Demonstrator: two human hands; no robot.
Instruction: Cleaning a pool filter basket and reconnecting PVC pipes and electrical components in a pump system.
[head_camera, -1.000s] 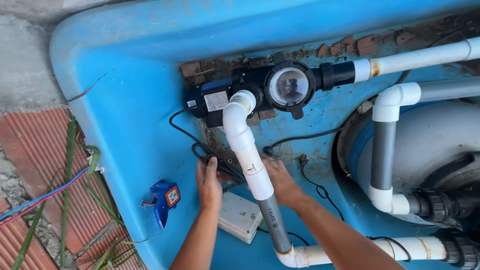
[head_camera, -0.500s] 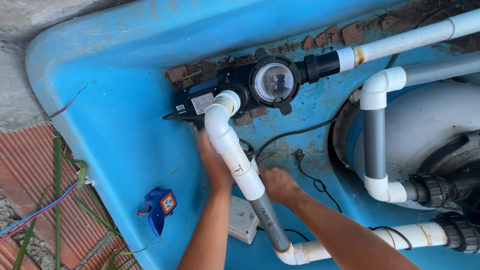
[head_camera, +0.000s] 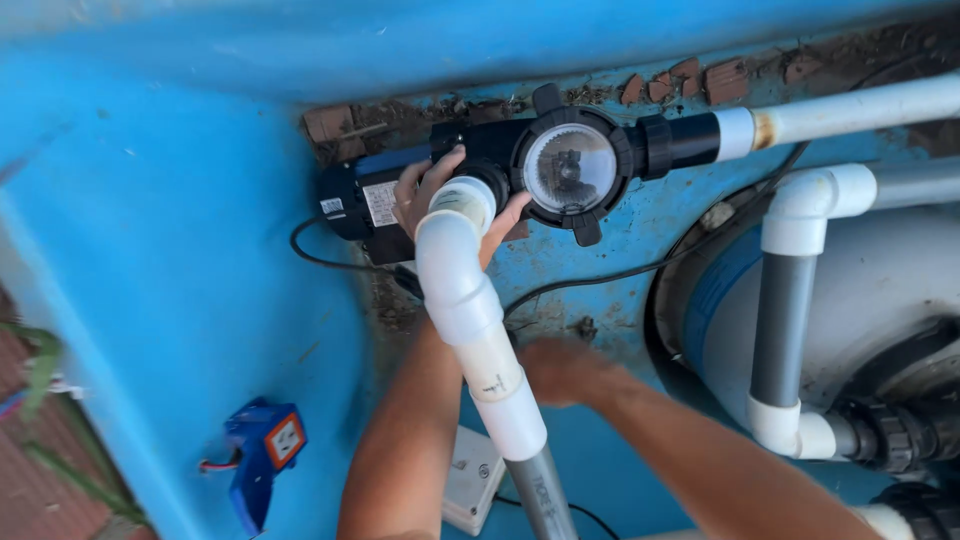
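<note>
A black pool pump (head_camera: 400, 195) with a round clear lid (head_camera: 570, 167) sits at the back of a blue pit (head_camera: 200, 250). A white pipe elbow (head_camera: 455, 250) rises from the pump's port and runs down into a grey pipe (head_camera: 540, 490). My left hand (head_camera: 425, 190) reaches up behind the elbow, with fingers wrapped around its top end where it meets the pump. My right hand (head_camera: 560, 370) is lower, blurred, just to the right of the white pipe. Whether it touches the pipe is unclear.
A grey filter tank (head_camera: 880, 290) with white and grey pipes (head_camera: 790, 300) fills the right side. A black cable (head_camera: 600, 275) crosses the floor. A white box (head_camera: 470, 480) lies by the pipe's foot. A blue socket unit (head_camera: 265, 445) hangs at lower left. Broken bricks (head_camera: 690, 80) line the back.
My left hand has risen from the pit floor to the top of the elbow at the pump. My right hand has stayed low beside the pipe. The view has moved closer.
</note>
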